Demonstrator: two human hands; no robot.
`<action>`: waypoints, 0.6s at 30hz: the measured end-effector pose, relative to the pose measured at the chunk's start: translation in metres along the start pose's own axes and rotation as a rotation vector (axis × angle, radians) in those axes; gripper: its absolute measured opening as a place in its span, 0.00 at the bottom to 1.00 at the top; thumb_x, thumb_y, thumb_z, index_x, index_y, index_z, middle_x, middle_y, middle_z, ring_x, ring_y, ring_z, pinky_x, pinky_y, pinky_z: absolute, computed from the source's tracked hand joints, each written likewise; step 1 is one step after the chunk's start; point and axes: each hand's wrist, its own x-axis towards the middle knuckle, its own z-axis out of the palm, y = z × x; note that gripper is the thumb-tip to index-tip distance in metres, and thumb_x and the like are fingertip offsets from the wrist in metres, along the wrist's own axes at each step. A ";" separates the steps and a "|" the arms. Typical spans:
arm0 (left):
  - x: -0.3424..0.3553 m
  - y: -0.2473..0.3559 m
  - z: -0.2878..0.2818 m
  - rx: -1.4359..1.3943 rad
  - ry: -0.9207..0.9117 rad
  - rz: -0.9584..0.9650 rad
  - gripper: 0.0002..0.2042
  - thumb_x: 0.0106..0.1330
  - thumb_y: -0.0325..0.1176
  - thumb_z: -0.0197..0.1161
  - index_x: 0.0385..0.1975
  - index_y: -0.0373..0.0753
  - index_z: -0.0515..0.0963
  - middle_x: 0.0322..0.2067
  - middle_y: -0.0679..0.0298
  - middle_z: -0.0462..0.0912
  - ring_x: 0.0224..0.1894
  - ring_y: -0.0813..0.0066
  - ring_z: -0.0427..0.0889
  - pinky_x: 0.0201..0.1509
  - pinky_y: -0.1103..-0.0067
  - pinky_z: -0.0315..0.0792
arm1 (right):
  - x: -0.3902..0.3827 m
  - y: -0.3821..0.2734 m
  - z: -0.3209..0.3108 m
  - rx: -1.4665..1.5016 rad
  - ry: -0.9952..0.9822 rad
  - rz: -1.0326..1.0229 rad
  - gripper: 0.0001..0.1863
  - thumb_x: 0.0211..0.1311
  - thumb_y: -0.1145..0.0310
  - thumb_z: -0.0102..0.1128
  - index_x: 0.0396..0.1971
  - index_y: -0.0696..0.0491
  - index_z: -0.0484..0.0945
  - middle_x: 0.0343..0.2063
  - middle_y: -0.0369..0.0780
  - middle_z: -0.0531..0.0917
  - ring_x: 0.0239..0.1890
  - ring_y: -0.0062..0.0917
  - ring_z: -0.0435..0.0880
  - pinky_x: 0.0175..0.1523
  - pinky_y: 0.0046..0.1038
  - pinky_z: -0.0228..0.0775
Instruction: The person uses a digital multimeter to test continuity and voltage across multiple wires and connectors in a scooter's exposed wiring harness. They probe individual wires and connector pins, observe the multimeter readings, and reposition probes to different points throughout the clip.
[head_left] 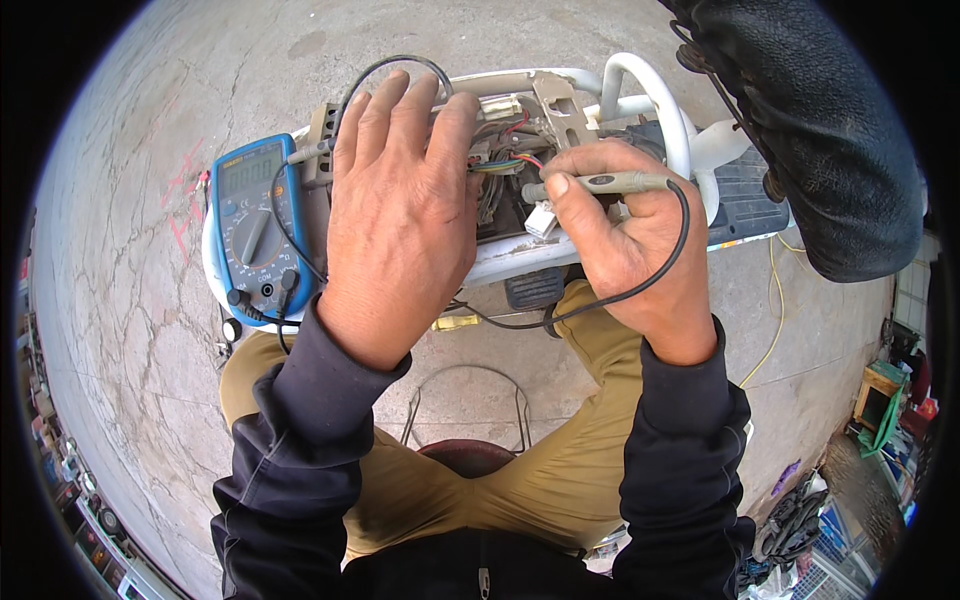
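My right hand (630,250) pinches a grey test probe (615,183) with a black lead, its tip among the coloured wires (505,165) beside a white connector (540,220). My left hand (400,210) lies palm down over the wiring, fingers bent over it; whatever they grip is hidden underneath. A blue multimeter (250,225) sits on the left end of the white metal frame (490,258), leads plugged in. A second grey probe (310,151) runs toward my left hand and disappears beneath it.
A black padded leather piece (810,130), perhaps a seat, fills the upper right. A yellow cable (775,310) lies on the concrete floor (140,300). I sit on a low stool (465,450). Bins, bags and clutter (880,400) line the lower right edge.
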 end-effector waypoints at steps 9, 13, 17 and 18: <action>-0.002 0.000 0.001 0.010 0.003 -0.006 0.31 0.66 0.25 0.72 0.71 0.38 0.76 0.72 0.47 0.76 0.78 0.41 0.69 0.85 0.49 0.57 | 0.003 0.005 0.002 -0.050 -0.033 -0.089 0.08 0.71 0.74 0.69 0.43 0.65 0.86 0.36 0.47 0.89 0.31 0.27 0.92 0.36 0.27 0.82; -0.001 0.001 0.000 0.006 0.003 -0.005 0.30 0.66 0.25 0.72 0.70 0.38 0.76 0.72 0.47 0.76 0.77 0.41 0.69 0.85 0.49 0.57 | 0.001 0.001 0.001 -0.062 -0.028 -0.012 0.08 0.70 0.74 0.69 0.42 0.64 0.86 0.35 0.47 0.90 0.32 0.29 0.93 0.37 0.28 0.82; -0.001 0.001 0.000 0.002 -0.002 -0.008 0.30 0.66 0.25 0.72 0.70 0.38 0.76 0.72 0.47 0.76 0.77 0.41 0.70 0.84 0.49 0.58 | 0.002 0.002 0.003 -0.065 -0.008 -0.025 0.08 0.76 0.69 0.68 0.42 0.59 0.88 0.29 0.36 0.86 0.31 0.18 0.80 0.38 0.26 0.72; -0.001 0.002 0.000 0.004 -0.001 -0.010 0.30 0.66 0.25 0.72 0.70 0.38 0.76 0.72 0.47 0.76 0.77 0.41 0.70 0.84 0.49 0.58 | 0.002 0.003 0.003 -0.073 -0.006 -0.031 0.08 0.76 0.69 0.67 0.42 0.59 0.88 0.29 0.36 0.86 0.31 0.18 0.80 0.38 0.26 0.72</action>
